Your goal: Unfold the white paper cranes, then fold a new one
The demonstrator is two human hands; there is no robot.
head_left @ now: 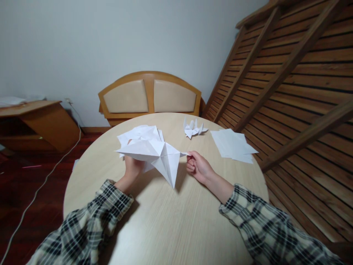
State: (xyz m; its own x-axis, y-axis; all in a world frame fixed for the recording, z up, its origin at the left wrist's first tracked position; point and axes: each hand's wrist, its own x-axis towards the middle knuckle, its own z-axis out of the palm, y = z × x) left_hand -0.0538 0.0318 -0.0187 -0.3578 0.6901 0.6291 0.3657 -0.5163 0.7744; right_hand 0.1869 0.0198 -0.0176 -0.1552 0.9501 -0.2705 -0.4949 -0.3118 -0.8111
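Note:
A large white folded paper crane, with wide spread points, is held above the round table. My right hand pinches the narrow tip on its right side between thumb and fingers. Under the crane's left part is my left hand, gripping it from below; the paper covers most of those fingers. Just behind, more folded white paper shows, and I cannot tell whether it touches the crane.
Small folded paper cranes stand toward the far side of the pale wooden table. Loose white sheets lie at the right edge. A wooden headboard is beyond, slatted wood leans on the right, and a cable crosses the floor.

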